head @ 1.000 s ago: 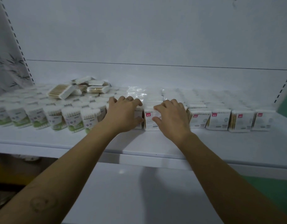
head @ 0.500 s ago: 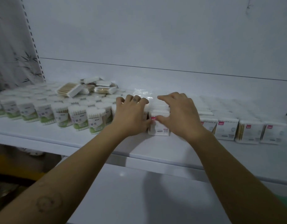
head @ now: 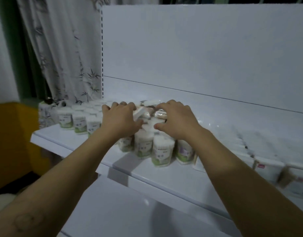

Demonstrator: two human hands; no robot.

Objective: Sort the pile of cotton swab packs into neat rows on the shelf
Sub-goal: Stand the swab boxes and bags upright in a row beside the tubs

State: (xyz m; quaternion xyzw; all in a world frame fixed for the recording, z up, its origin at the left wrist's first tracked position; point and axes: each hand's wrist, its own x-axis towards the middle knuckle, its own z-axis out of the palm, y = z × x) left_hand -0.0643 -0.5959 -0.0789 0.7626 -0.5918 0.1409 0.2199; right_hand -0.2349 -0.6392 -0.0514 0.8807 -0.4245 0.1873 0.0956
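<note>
2 bare hands cup a loose pile of flat clear-wrapped cotton swab packs (head: 147, 112) on a white metal shelf (head: 89, 152).

The left hand (head: 120, 119) and right hand (head: 177, 120) arch over the pile, fingers bent and slightly apart, tips hidden, so a grip cannot be told. The pile sits on rows of round green-labelled swab tubs (head: 161, 151); square packs (head: 266, 167) at right are blurred and cut off. A grey bamboo-print curtain (head: 61, 57) hangs at left.

Upright swab packs (head: 161, 151) crowd the shelf (head: 89, 142) (left and centre); above them, room lies open.
</note>
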